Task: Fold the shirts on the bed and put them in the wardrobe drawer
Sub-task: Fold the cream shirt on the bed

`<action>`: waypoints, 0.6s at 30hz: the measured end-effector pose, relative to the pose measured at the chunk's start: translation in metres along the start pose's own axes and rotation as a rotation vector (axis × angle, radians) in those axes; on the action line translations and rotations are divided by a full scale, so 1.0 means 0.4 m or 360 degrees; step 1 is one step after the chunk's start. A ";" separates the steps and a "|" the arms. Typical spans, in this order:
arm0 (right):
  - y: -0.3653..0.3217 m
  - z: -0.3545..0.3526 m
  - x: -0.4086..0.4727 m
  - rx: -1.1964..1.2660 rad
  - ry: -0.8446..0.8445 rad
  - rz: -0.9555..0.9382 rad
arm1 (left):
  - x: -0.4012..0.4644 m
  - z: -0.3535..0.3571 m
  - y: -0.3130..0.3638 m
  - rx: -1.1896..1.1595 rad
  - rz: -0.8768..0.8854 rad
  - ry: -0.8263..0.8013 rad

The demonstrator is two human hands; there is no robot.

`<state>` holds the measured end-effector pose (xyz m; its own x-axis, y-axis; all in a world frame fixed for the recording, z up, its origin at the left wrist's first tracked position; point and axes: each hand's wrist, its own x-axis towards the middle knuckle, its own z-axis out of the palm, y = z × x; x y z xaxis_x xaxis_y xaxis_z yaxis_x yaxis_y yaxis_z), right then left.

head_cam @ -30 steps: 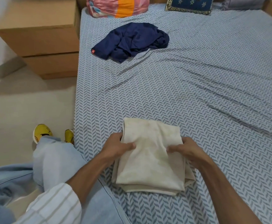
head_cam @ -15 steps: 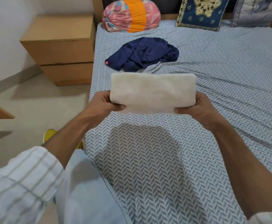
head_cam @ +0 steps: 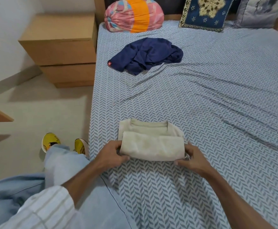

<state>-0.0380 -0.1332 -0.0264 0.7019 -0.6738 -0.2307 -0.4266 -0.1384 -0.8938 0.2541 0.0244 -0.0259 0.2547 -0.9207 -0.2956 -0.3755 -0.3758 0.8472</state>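
While the left hand (head_cam: 113, 154) and right hand (head_cam: 190, 157) each gripped an end of the folded cream shirt (head_cam: 151, 142) lying on the bed (head_cam: 201, 104), folding appeared nearly complete, leaving the crumpled navy shirt (head_cam: 146, 55) as the next item

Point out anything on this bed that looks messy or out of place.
The navy shirt lies crumpled in a heap near the pillows, not yet folded. The bedsheet is rucked into long diagonal wrinkles. The cream shirt looks neatly folded, gripped at its ends by the left hand and right hand.
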 end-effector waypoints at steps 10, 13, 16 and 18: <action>0.106 0.010 -0.076 -0.0287 0.0063 -0.0183 | -0.057 0.018 -0.070 -0.0024 0.0192 0.0058; 0.176 0.008 -0.104 -0.0835 -0.0031 -0.0302 | -0.081 0.015 -0.107 0.1031 0.0766 -0.0073; 0.145 0.026 -0.136 -0.0834 0.0353 -0.0412 | -0.106 0.012 -0.082 0.1430 0.0956 -0.0076; 0.109 0.059 -0.147 -0.0915 0.0540 -0.0492 | -0.121 0.030 -0.068 0.1398 0.0971 -0.0025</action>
<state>-0.0842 -0.0824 -0.0608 0.6630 -0.7173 0.2143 -0.5351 -0.6543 -0.5344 0.2413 0.0778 -0.0399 -0.2021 -0.9775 0.0596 -0.9474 0.2106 0.2411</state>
